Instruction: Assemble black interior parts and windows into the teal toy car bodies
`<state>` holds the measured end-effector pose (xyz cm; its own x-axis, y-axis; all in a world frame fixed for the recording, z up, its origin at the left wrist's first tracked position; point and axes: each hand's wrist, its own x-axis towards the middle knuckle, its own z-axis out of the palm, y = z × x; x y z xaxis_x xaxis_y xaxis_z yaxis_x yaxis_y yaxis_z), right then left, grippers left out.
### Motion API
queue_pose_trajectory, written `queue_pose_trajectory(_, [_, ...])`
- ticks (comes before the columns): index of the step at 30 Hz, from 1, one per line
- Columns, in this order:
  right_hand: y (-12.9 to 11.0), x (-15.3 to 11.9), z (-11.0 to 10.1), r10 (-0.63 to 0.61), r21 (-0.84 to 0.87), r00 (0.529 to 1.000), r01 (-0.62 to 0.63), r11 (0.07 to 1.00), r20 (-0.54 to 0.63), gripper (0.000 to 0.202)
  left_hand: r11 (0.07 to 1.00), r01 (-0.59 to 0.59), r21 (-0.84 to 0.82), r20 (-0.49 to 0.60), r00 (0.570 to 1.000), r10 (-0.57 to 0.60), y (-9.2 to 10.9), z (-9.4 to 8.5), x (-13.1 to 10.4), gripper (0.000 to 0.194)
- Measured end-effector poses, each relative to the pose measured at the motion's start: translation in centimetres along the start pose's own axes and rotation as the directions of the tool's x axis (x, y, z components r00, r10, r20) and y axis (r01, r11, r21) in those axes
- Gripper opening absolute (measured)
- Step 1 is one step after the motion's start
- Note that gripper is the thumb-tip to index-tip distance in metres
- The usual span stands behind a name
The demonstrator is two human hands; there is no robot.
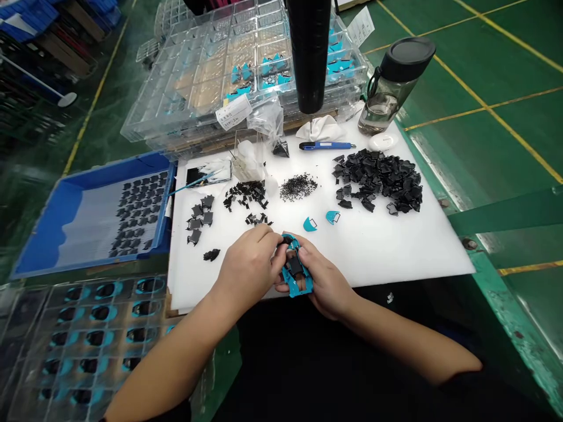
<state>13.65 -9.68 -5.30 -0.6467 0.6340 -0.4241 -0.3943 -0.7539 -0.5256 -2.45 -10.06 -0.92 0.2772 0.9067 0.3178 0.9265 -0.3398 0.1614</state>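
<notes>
Both hands meet over the front edge of the white work surface (373,252). My right hand (328,278) grips a blue plastic frame with black parts in it (295,266) from its right side. At its upper left, my left hand (255,261) pinches the same piece with thumb and forefinger; whether a small part is between those fingertips is hidden. Just beyond lie two small blue pieces (310,224), (333,217). Small black parts (246,194) and a pile of tiny black pins (299,187) are farther back. Black clips (382,179) form a large heap at the right.
Clear compartment trays (211,76) are stacked behind, with a black cylinder (308,58) in front. A bottle (391,88), blue pen-like tool (328,146) and white oval object (383,142) stand or lie at the back. Left are a blue bin (79,228) and a filled tray (83,334).
</notes>
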Motion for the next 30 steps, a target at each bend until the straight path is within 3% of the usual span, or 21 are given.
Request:
queue_pose_trajectory(5, [0.0, 0.0, 0.1, -0.007, -0.014, 1.0, 0.007, 1.0, -0.008, 0.047, 1.0, -0.004, 0.025, 0.019, 1.0, 0.004, 0.1, 0.0, 0.1, 0.014])
queue_pose_trajectory(8, [0.0, 0.0, 0.1, 0.003, -0.007, 1.0, -0.003, 1.0, -0.027, 0.045, 0.992, 0.104, -0.072, 0.096, 0.991, -0.097, -0.6, 0.2, 0.4, 0.015])
queue_pose_trajectory(12, [-0.1, -0.1, -0.1, -0.004, 0.001, 1.0, 0.004, 1.0, -0.026, 0.044, 0.837, 0.388, -0.386, 0.286, 0.913, -0.292, -2.2, 0.3, 0.8, 0.013])
queue_pose_trajectory(15, [-0.4, -0.2, -0.1, 0.026, 0.023, 1.0, -0.026, 0.999, 0.007, 0.039, 0.734, 0.428, -0.528, 0.339, 0.898, -0.28, -2.9, 0.2, 0.7, 0.013])
queue_pose_trajectory(22, [-1.4, -0.7, 0.3, 0.041, -0.145, 0.997, -0.05, 0.988, -0.069, 0.033, 0.74, 0.27, -0.616, 0.304, 0.948, -0.094, -2.6, -0.3, -0.3, 0.03])
queue_pose_trajectory(23, [-1.6, -0.8, 0.3, 0.033, -0.163, 0.997, -0.045, 0.986, -0.074, 0.034, 0.747, 0.273, -0.606, 0.288, 0.951, -0.114, -2.6, -0.2, -0.1, 0.031])
queue_pose_trajectory(25, [-1.9, -0.9, 0.3, 0.012, -0.177, 0.996, -0.028, 0.984, -0.09, 0.034, 0.778, 0.345, -0.525, 0.213, 0.938, -0.272, -3.0, 0.2, 0.7, 0.028])
queue_pose_trajectory(28, [-2.4, -1.0, 0.0, -0.023, -0.19, 0.99, -0.004, 0.982, -0.137, 0.031, 0.807, 0.507, -0.304, 0.019, 0.849, -0.527, -4.1, 1.8, 3.4, 0.033])
queue_pose_trajectory(30, [-2.7, -0.9, -0.2, -0.045, -0.212, 0.987, 0.012, 0.977, -0.153, 0.028, 0.812, 0.554, -0.183, -0.022, 0.824, -0.566, -4.7, 3.1, 5.5, 0.046])
